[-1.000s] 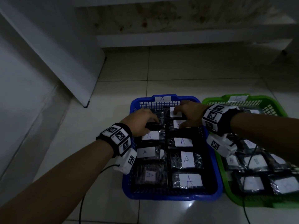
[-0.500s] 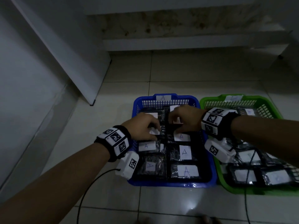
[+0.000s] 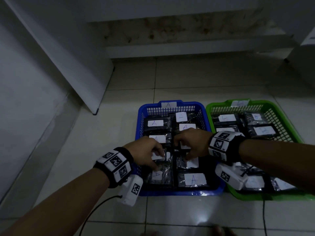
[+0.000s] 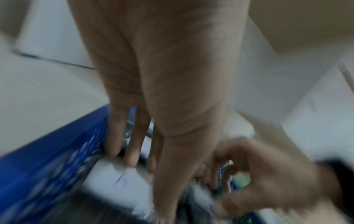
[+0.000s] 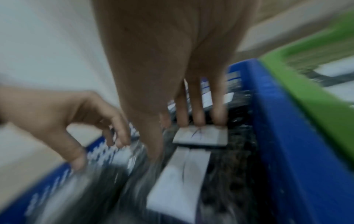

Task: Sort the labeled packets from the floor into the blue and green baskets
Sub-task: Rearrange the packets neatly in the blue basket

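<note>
A blue basket [image 3: 148, 106] on the tiled floor holds two rows of dark shiny packets with white labels marked A, such as the near one [image 3: 193, 179]. Beside it on the right, a green basket [image 3: 221, 103] holds similar labeled packets [image 3: 264, 131]. Both hands are over the middle of the blue basket. My left hand [image 3: 158, 160] touches a packet in the left row with straight fingers [image 4: 132, 157]. My right hand [image 3: 182, 150] presses its fingertips [image 5: 199, 119] on the edge of a labeled packet [image 5: 201, 136] in the right row. Both wrist views are blurred.
A white panel [image 3: 68, 65] leans against the wall at left. A low step [image 3: 187, 48] crosses the back, and a white object [image 3: 305, 57] stands at far right. Cables [image 3: 95, 212] hang from the wrist cameras. Bare floor tiles [image 3: 187, 210] lie in front of the baskets.
Both hands have moved from the far rows of the blue basket toward its middle, uncovering the far packets. The head view has shifted, so the baskets sit further right.
</note>
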